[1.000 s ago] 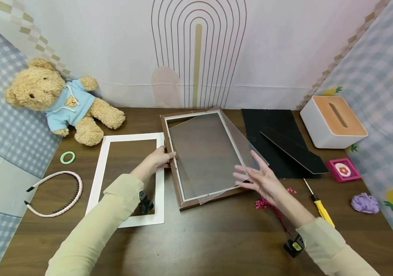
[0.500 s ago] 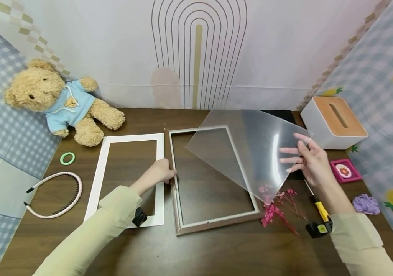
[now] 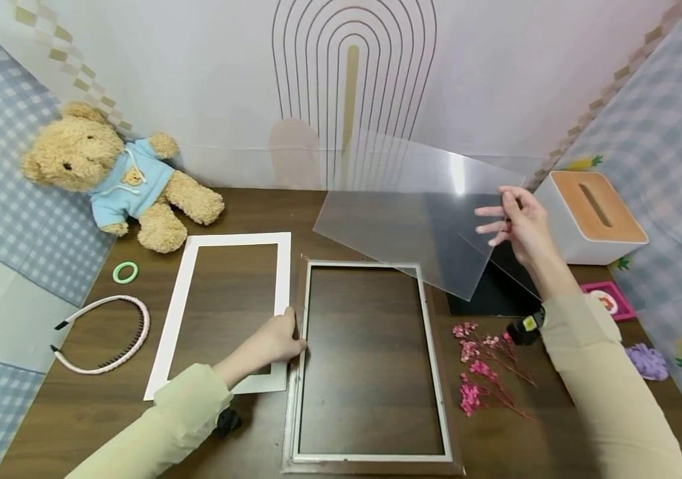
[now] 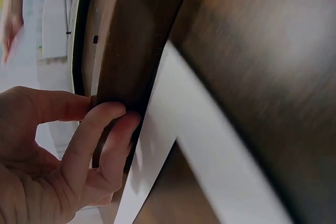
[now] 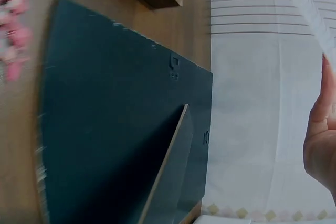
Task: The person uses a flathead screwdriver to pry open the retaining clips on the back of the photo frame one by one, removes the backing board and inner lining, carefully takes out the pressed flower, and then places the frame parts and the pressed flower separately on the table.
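My left hand (image 3: 271, 342) grips the left side of a brown picture frame (image 3: 370, 458), which lies on the table with its pale inner edge up. In the left wrist view, thumb and fingers (image 4: 107, 145) pinch that wooden side from both faces. Up at the right, my right hand (image 3: 526, 229) pinches one corner of a clear plastic sheet (image 3: 400, 219), its other fingers spread. The sheet is tilted in the air, apart from the frame. Behind it lies a black backing board (image 3: 484, 303) with a raised stand flap (image 5: 176, 171). A white mat (image 3: 233, 239) lies left of the frame.
Pink dried flowers (image 3: 470, 396) lie right of the frame. Beyond my right arm are a tissue box (image 3: 592, 206), a small magenta box (image 3: 622, 303) and a purple scrunchie (image 3: 646, 361). At left are a teddy bear (image 3: 137, 179), a green ring (image 3: 125, 272) and a headband (image 3: 143, 332).
The right hand has lifted the clear sheet out of the frame and carried it up and to the right. My left hand has pulled the frame nearer and straightened it.
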The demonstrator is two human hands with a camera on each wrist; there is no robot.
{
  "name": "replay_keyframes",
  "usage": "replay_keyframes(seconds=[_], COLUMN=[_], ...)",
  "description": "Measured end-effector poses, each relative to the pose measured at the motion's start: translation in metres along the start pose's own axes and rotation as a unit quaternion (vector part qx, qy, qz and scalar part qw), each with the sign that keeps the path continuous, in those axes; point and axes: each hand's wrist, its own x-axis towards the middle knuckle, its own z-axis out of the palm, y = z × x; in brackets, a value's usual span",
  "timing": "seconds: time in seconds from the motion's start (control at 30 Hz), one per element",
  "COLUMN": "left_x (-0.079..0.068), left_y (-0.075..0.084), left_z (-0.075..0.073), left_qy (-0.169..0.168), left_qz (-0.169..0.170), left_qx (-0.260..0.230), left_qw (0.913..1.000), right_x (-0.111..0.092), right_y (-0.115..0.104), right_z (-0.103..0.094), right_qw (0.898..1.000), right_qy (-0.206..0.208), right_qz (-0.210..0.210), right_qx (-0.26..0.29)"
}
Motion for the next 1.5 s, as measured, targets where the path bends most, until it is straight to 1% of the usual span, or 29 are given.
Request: replay_keyframes(seconds=[0.17,0.23,0.3,0.4,0.47,0.57,0.63,0.73,0.9,0.97,1.0,1.07,1.13,1.2,1.3,1.33,1.37,1.43,1.5], left_x=[-0.012,-0.017,-0.022,-0.029,-0.033,-0.036,-0.038,-0.040,-0.040,-0.040,-0.040,-0.040,-0.039,-0.039,-0.038,-0.038,-0.038,-0.037,-0.037], left_y=[0.002,0.002,0.002,0.001,0.000,-0.001,-0.001,-0.001,0.000,0.001,0.001,0.000,0.000,0.000,0.000,0.000,0.001,0.001,0.001], left_z=[0.011,0.014,0.017,0.022,0.025,0.029,0.031,0.033,0.031,0.030,0.030,0.029,0.029,0.028,0.026,0.026,0.026,0.025,0.025], left_qy=[0.005,0.007,0.011,0.016,0.016,0.019,0.023,0.031,0.035,0.037,0.038,0.041,0.044,0.046,0.049,0.051,0.052,0.054,0.056], left_qz=[0.012,0.015,0.018,0.020,0.018,0.017,0.017,0.019,0.012,0.010,0.008,0.006,0.004,0.002,0.002,0.002,0.002,0.000,-0.002], left_qx=[-0.018,-0.019,-0.022,-0.030,-0.041,-0.053,-0.057,-0.054,-0.054,-0.056,-0.058,-0.059,-0.061,-0.060,-0.057,-0.057,-0.056,-0.056,-0.054], left_qw=[0.9997,0.9997,0.9996,0.9992,0.9989,0.9983,0.9980,0.9979,0.9978,0.9977,0.9975,0.9974,0.9972,0.9972,0.9971,0.9971,0.9971,0.9970,0.9969], right_x=[0.027,0.037,0.048,0.065,0.075,0.086,0.091,0.093,0.096,0.097,0.097,0.098,0.099,0.101,0.108,0.112,0.115,0.120,0.123], right_y=[0.002,0.006,0.015,0.032,0.046,0.064,0.074,0.083,0.085,0.083,0.082,0.080,0.081,0.085,0.095,0.099,0.102,0.105,0.105], right_z=[0.013,0.017,0.019,0.017,0.014,0.011,0.012,0.016,0.021,0.022,0.022,0.023,0.023,0.021,0.014,0.009,0.007,0.006,0.010], right_qw=[0.996,0.994,0.989,0.977,0.965,0.951,0.941,0.932,0.925,0.920,0.917,0.907,0.899,0.892,0.892,0.900,0.900,0.898,0.888], right_qy=[-0.001,-0.005,-0.004,0.008,0.025,0.069,0.087,0.087,0.079,0.064,0.051,0.024,0.006,0.006,0.026,0.031,0.036,0.046,0.053], right_qz=[0.021,0.030,0.049,0.079,0.096,0.103,0.113,0.149,0.210,0.229,0.239,0.254,0.260,0.257,0.245,0.237,0.234,0.229,0.222], right_qx=[-0.085,-0.107,-0.140,-0.198,-0.241,-0.284,-0.307,-0.318,-0.306,-0.310,-0.316,-0.334,-0.353,-0.373,-0.379,-0.365,-0.365,-0.373,-0.400])
